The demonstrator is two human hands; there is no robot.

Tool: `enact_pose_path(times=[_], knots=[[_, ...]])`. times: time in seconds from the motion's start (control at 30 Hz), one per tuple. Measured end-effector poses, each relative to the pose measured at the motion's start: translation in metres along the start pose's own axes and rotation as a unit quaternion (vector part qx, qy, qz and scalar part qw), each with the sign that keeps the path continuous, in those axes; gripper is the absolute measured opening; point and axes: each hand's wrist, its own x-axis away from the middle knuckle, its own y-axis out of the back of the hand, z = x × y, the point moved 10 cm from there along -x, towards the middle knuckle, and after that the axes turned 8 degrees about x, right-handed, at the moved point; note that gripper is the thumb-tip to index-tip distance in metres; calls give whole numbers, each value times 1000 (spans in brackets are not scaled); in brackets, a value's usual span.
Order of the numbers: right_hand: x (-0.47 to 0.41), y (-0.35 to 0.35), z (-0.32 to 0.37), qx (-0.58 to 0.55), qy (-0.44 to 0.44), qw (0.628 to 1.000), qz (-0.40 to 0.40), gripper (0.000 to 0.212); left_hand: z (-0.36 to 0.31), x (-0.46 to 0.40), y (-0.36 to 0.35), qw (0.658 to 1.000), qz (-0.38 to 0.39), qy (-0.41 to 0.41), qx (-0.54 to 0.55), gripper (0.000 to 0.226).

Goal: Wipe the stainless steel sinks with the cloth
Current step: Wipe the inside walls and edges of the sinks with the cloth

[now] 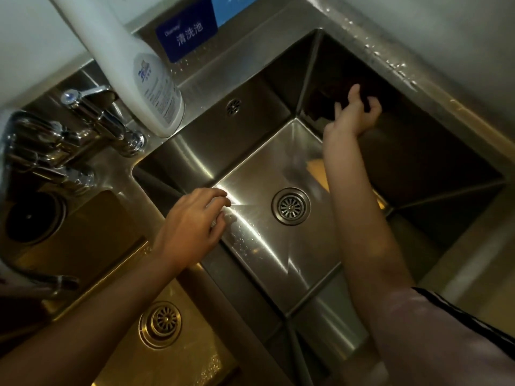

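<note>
The right-hand stainless steel sink (250,151) fills the middle of the view, with its round drain (291,206) in the floor. My right hand (358,115) reaches to the far right wall of this sink, its fingers curled over a dark cloth (331,103) pressed against the steel. The cloth is in shadow and partly hidden by the hand. My left hand (192,227) rests on the divider between the two sinks, fingers apart, holding nothing. The left sink (92,246) lies lower left with its own drain (161,324).
A white detergent bottle (139,71) hangs over the back rim. Chrome faucets (83,129) crowd the left rear corner. A blue sign (186,37) sits on the backsplash. Water drops dot the right rim (390,62). An overflow vent (233,106) is in the back wall.
</note>
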Motion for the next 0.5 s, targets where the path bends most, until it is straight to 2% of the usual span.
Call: enact_pose_path(times=[0.13,0.23,0.5], knots=[[-13,-17,22,-54,67,996,13,46,-1,0,-3,1000,15,-4,1,35],[-27,-15,2,-25,68,997,7,42,-1,-1,-5,1000,25,-14,-1,36],[-78,9,-92,71,-47,996,-40,43,5,-1,-8,1000,25,-6,2,35]])
